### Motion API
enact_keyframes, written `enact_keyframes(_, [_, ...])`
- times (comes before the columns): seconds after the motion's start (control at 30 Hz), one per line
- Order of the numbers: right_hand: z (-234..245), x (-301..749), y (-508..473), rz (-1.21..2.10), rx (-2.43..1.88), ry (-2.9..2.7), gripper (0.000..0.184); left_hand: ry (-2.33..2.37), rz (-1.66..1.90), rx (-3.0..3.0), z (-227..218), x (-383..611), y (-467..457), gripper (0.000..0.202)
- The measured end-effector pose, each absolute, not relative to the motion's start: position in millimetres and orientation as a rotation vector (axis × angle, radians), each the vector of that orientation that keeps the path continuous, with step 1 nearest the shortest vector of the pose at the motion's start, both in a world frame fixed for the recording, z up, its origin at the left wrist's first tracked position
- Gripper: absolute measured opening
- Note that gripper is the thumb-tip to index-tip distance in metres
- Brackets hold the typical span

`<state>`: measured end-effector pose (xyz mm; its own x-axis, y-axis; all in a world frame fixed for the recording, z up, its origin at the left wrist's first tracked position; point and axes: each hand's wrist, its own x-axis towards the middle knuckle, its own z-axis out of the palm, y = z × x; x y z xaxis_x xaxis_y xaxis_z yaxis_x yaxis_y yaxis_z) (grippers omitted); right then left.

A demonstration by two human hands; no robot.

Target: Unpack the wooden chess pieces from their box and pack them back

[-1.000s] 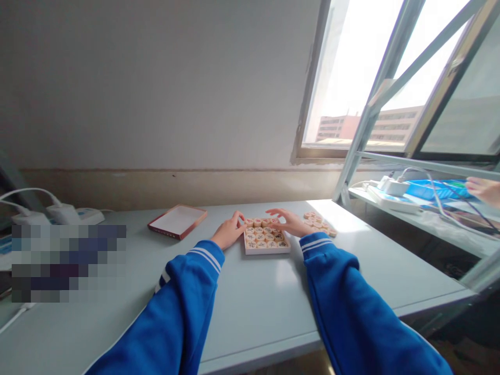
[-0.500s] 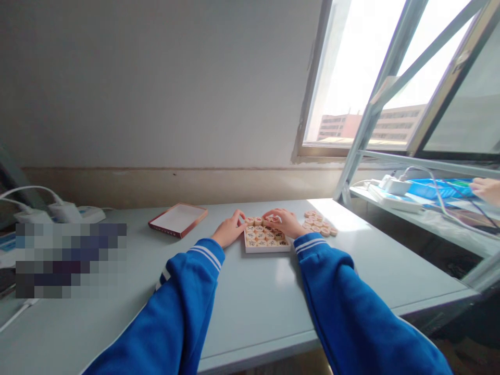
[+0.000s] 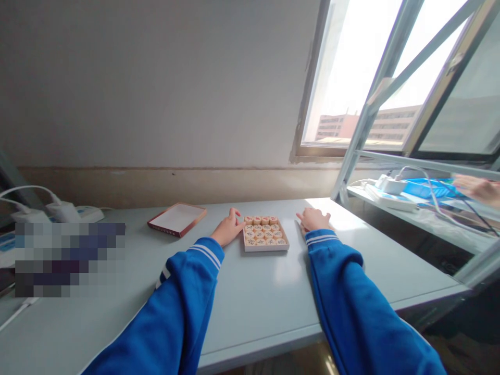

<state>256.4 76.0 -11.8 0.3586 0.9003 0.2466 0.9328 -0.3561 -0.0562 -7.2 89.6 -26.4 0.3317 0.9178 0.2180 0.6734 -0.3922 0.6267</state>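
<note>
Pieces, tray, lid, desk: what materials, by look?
Pieces: likely wood, matte; pale tan with marked tops.
Tray: probably white cardboard; thin, straight walls.
Lid: probably cardboard; reddish outside, plain white inside.
Desk: smooth, semi-gloss grey with soft reflections; painted metal or laminate, can't tell.

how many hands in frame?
3: left hand, left of the tray; right hand, right of it; co-worker's blurred hand, far right. Their other may be hidden.

Got a bright metal-framed window (image 3: 351, 62) on my feed, shallow blue plastic basket (image 3: 425, 188) below it, chunky white plugs (image 3: 62, 211) far left.
</note>
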Motion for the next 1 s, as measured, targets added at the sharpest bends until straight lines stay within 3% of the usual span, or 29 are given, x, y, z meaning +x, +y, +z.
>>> enact_keyframes(0.17, [-12, 253, 74, -0.325, -2.416, -1.746, 0.023, 1.418, 0.754, 2.178, -24, -7, 88, 0.023])
enact_keyframes(0.5, [-6, 246, 71, -0.321, -2.214, -1.837, 0.027, 1.373, 0.766, 2.149, -25, -7, 89, 0.026])
enact_keyframes(0.77, [3, 196, 67, 0.096, -1.236, -2.102, 0.015, 1.283, 0.698, 1.973, -17, -10, 87, 0.048])
enact_keyframes(1.0, [-13, 161, 63, -0.062, -1.226, -2.247, 0.015, 1.248, 0.654, 2.109, -13, -11, 84, 0.036])
